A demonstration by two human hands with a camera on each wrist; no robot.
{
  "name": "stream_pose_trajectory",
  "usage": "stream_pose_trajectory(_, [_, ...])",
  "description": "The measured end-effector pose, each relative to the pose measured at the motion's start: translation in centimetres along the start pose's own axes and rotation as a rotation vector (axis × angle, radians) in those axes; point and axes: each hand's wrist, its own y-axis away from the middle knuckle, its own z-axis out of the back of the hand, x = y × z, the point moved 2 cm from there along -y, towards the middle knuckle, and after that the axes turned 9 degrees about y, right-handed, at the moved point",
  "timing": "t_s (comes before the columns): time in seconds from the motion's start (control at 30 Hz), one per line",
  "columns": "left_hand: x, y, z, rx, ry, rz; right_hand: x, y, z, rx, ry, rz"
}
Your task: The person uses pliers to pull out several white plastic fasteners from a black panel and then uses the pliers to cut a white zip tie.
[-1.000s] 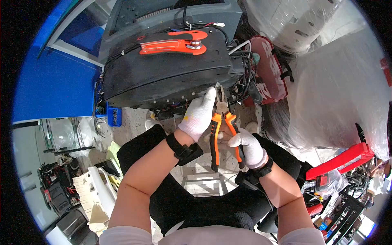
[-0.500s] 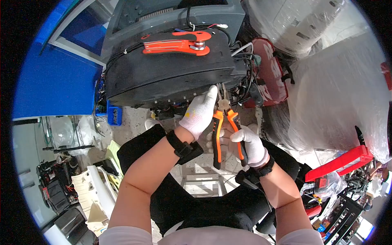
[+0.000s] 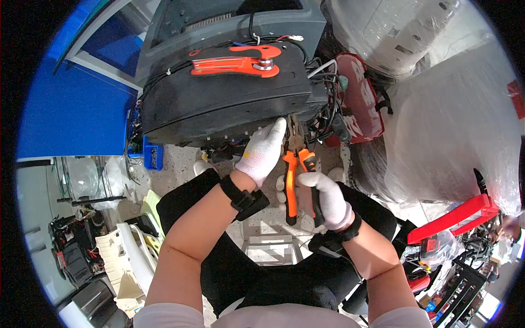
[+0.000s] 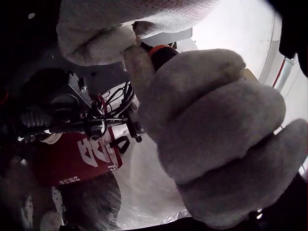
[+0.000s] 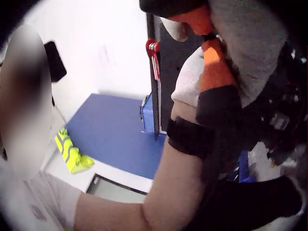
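In the head view my gloved right hand point(image 3: 331, 199) grips the black-and-orange handles of the pliers point(image 3: 291, 186); its thumb lies along the right handle. The pliers point away from me, their metal head point(image 3: 296, 141) right at the near edge of a black casing point(image 3: 219, 112). Beside that head is my gloved left hand point(image 3: 262, 153), thumb stretched along the casing's edge. The left wrist view shows that hand's fingers point(image 4: 216, 125) curled, with fingertip and thumb close together. I cannot tell what lies between them. Part of an orange-and-black handle point(image 4: 163, 53) shows behind.
An orange folding hex-key set point(image 3: 235, 65) lies on top of the casing. Black cables point(image 3: 328, 98) hang at its right end, beside a red bag point(image 3: 358, 98). Plastic-wrapped goods point(image 3: 448, 120) stand at the right. A small blue bin point(image 3: 153, 154) sits low at the left.
The pliers' handles have come closer together as my right hand tightened and shifted slightly left. My left hand has stayed nearly in place at the casing's edge.
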Motion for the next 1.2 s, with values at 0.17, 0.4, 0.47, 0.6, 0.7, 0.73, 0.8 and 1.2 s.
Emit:
stream_pose_trajectory(0.17, [0.7,0.0,0.1,0.020,0.258,0.117,0.4,0.1,-1.8,-0.498,1.023,0.118])
stream_pose_trajectory(0.4, [1.2,-0.6,0.0,0.164,0.796,0.110,0.2,0.2,-0.7,-0.772,1.636,0.372])
stream_pose_trajectory(0.47, [1.1,-0.7,-0.2,0.165,0.794,0.095,0.4,0.7,-0.5,-0.731,1.563,0.321])
stream_pose_trajectory(0.6, [1.1,-0.7,-0.7,0.106,0.856,0.125,0.7,1.5,-0.9,-0.653,1.389,0.200])
stream_pose_trajectory(0.7, [1.1,-1.0,-0.5,0.157,0.894,0.122,1.1,2.7,-1.2,-0.570,1.326,0.165])
stream_pose_trajectory(0.73, [1.1,-1.1,-0.4,0.214,0.908,0.123,1.1,2.8,-1.2,-0.564,1.331,0.163])
stream_pose_trajectory(0.8, [0.8,-1.0,-0.4,0.187,0.885,0.115,0.8,3.1,-0.8,-0.430,1.160,0.097])
stream_pose_trajectory(1.2, [-1.0,-0.6,-2.5,-0.036,0.509,0.030,0.7,3.8,0.6,-0.266,0.452,0.295])
